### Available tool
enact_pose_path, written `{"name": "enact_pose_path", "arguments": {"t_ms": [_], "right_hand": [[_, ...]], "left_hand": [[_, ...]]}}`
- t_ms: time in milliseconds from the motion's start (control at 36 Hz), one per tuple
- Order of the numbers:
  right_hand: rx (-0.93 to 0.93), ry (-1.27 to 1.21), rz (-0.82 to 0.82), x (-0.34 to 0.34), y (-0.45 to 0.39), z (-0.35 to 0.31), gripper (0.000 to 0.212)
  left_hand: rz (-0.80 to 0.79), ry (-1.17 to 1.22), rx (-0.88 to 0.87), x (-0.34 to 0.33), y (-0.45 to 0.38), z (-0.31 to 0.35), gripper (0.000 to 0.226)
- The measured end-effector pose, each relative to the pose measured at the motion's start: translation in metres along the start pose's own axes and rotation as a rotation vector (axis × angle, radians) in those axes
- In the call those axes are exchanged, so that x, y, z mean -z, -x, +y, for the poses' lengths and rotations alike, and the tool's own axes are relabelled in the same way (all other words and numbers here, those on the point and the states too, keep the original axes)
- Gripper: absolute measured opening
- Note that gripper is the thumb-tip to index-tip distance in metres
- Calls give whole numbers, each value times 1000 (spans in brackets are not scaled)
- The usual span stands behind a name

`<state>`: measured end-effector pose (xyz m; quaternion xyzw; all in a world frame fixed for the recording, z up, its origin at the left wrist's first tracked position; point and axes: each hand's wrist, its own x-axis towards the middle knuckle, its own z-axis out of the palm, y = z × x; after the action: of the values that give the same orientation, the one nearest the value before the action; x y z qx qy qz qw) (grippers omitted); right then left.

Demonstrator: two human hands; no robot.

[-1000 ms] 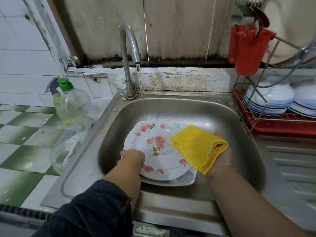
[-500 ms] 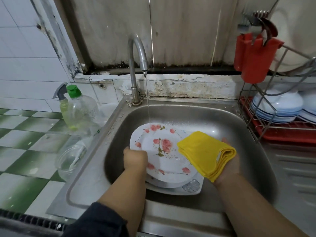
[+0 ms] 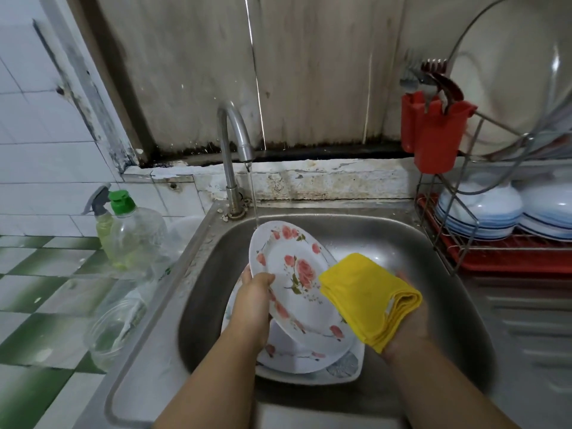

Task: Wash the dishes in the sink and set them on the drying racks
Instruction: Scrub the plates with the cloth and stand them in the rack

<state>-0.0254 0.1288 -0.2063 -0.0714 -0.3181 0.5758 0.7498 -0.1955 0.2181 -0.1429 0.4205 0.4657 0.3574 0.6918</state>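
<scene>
While water runs from the tap [image 3: 236,140], we see the left hand [image 3: 257,292] gripping the rose-patterned plate [image 3: 297,280] by its rim — tilted up over more plates [image 3: 309,363] in the sink [image 3: 402,243] — and the right hand [image 3: 408,320], fingers curled, holding a folded yellow cloth [image 3: 368,297] against the plate's edge.

The round rose-patterned plate [image 3: 294,274] stands tilted in the stainless steel sink [image 3: 433,274], above the stacked white plates [image 3: 309,363] near its front edge. The curved metal tap [image 3: 230,156] rises at the sink's rear edge. Left of the sink stands the green-capped clear bottle [image 3: 133,233]; right stands the wire drying rack [image 3: 495,243].
</scene>
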Motion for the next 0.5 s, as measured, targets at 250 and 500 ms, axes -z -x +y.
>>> {"name": "enact_pose_path", "arguments": {"t_ms": [250, 500], "right_hand": [[-32, -117, 4, -8, 1, -7, 64], [151, -122, 388, -33, -3, -14, 82]], "left_hand": [[-104, -164, -297, -38, 16, 35, 33], [-81, -89, -428, -55, 24, 14, 38]]}}
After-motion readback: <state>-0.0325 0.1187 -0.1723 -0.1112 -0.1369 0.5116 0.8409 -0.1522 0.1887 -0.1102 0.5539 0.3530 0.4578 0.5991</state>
